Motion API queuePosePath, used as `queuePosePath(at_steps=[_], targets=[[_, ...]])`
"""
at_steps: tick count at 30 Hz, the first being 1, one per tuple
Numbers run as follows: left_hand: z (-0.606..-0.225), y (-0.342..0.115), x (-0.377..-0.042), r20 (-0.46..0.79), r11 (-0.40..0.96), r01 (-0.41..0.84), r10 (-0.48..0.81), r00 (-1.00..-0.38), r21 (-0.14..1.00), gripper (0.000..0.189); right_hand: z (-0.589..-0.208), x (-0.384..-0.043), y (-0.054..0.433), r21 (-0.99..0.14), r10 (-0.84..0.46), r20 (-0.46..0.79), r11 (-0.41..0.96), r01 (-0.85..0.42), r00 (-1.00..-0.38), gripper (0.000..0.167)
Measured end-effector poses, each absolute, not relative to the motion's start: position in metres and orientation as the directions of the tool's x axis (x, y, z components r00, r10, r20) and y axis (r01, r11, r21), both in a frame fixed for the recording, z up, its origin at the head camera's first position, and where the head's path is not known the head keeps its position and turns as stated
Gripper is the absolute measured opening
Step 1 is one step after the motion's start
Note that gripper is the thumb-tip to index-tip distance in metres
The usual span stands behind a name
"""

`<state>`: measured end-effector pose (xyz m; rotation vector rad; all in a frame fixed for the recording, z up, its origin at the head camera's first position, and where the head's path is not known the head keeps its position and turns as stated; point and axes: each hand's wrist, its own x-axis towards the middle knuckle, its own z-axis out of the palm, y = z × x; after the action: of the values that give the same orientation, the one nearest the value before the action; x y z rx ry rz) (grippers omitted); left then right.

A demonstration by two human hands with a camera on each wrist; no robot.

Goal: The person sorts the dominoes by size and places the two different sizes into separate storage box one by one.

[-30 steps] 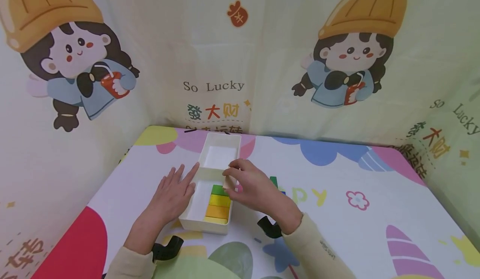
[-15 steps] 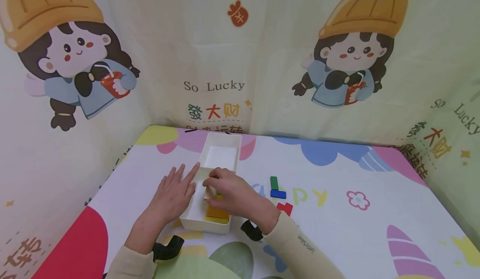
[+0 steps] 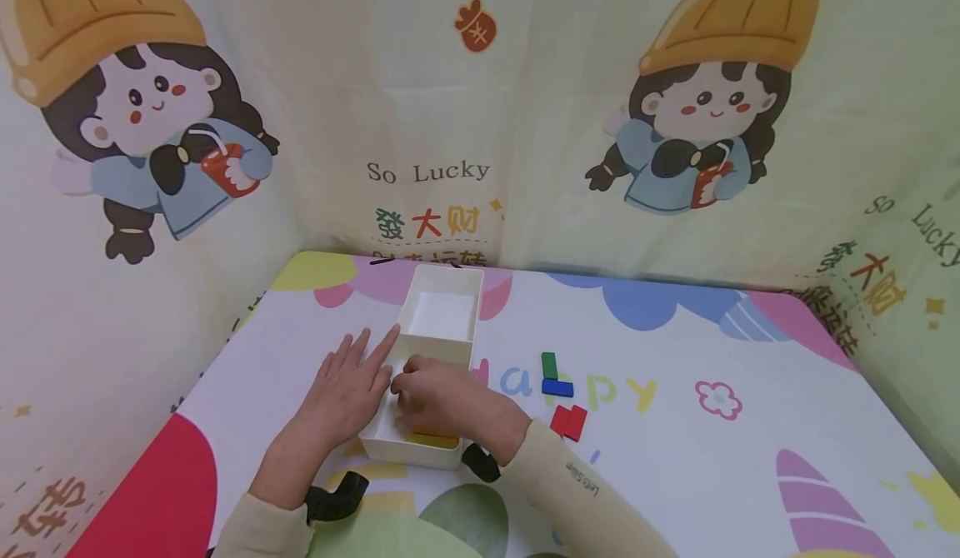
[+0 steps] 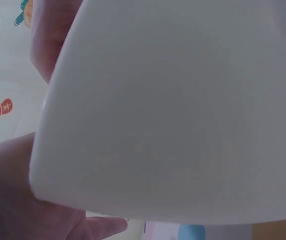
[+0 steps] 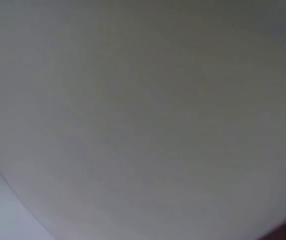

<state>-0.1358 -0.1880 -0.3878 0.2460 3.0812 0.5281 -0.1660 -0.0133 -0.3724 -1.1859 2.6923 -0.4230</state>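
Observation:
A white box (image 3: 408,456) with two compartments, one behind the other, stands in the head view. My left hand (image 3: 341,387) lies along its left rim, fingers straight and spread. My right hand (image 3: 450,398) reaches down into the near compartment, its fingers curled around a plain wooden block that the hand now hides. Under that hand the edge of a yellow block (image 3: 435,440) shows; the other colored blocks there are covered. The box's outer wall (image 4: 172,110) fills most of the left wrist view. In the right wrist view a blurred pale surface (image 5: 143,120) blocks nearly everything.
On the table right of the box lie a green block (image 3: 549,365), a blue block (image 3: 557,388) and two red blocks (image 3: 576,423). The far compartment (image 3: 442,316) holds nothing visible. A printed curtain (image 3: 540,125) hangs behind the table. Black camera mounts (image 3: 337,496) sit at both wrists.
My right hand has moved left and down into the near compartment with the wooden block, uncovering the loose blocks on the table. The left hand has stayed at the rim.

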Motion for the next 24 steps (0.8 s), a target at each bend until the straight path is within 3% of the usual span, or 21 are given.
queuePosePath(at_steps=[5,13,24], targets=[[-0.385,-0.188,-0.136,0.013,0.931,0.153,0.157,-0.987,0.330,0.055,-0.377,-0.164,-0.018,-0.254,-0.739,-0.032,0.657,-0.709,-0.673,0.033],[-0.385,-0.188,-0.137,0.023,0.933,0.162,0.163,-0.986,0.321,0.054,-0.383,-0.160,-0.019,-0.026,-0.765,0.020,0.644,-0.765,-0.644,0.023],[-0.386,-0.190,-0.137,0.021,0.936,0.158,0.159,-0.987,0.314,0.053,-0.381,-0.157,-0.017,-0.002,-0.771,0.004,0.637,-0.771,-0.637,0.026]])
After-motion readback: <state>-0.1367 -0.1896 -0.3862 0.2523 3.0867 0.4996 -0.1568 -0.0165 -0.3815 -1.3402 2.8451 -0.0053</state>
